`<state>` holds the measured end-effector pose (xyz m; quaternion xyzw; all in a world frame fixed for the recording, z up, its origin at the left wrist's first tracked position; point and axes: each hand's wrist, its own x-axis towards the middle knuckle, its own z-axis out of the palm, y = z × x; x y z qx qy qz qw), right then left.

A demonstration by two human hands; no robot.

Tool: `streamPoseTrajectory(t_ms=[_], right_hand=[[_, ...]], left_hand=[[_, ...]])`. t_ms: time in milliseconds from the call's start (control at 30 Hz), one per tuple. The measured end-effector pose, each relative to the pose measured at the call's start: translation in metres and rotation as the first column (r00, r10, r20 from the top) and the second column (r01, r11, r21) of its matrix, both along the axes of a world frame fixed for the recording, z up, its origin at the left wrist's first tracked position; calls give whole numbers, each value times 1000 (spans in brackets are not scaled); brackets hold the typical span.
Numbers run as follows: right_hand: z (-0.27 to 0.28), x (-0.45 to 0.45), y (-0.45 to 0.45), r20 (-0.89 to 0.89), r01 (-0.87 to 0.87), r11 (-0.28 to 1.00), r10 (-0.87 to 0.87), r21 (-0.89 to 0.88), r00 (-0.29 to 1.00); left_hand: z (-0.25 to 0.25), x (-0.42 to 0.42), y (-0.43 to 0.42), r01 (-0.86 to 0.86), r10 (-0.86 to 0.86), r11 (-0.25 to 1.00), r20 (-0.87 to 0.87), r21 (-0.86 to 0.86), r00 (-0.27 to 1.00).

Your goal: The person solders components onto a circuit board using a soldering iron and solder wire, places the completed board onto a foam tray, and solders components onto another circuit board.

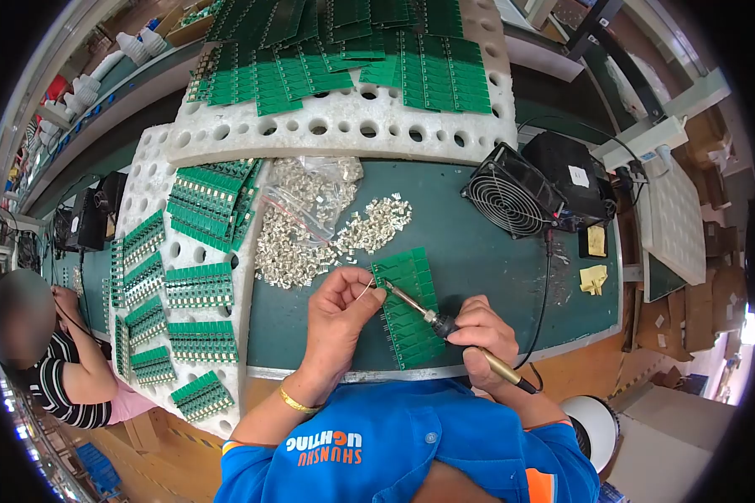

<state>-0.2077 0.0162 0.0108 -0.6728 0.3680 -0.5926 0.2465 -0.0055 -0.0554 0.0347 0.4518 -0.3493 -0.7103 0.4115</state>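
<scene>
evidently soldering on the green board [421,277]
right hand [486,337] grips the iron [413,305], left hand [337,312] pinches thin wire [364,290]; the next contact likely needs both steady.

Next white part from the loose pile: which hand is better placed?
Probably the left hand: it's nearer the loose pile and pinches only thin wire. The right hand is farther off, gripping the soldering iron.
</scene>
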Motion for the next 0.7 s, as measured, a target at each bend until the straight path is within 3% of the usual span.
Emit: streamPoseTrajectory(t_ms=[700], right_hand=[[-1,-3,-5,11,-25,999,25,24,1000]], left_hand=[[4,-2,-1,9,-9,1000,-9,16,1000]])
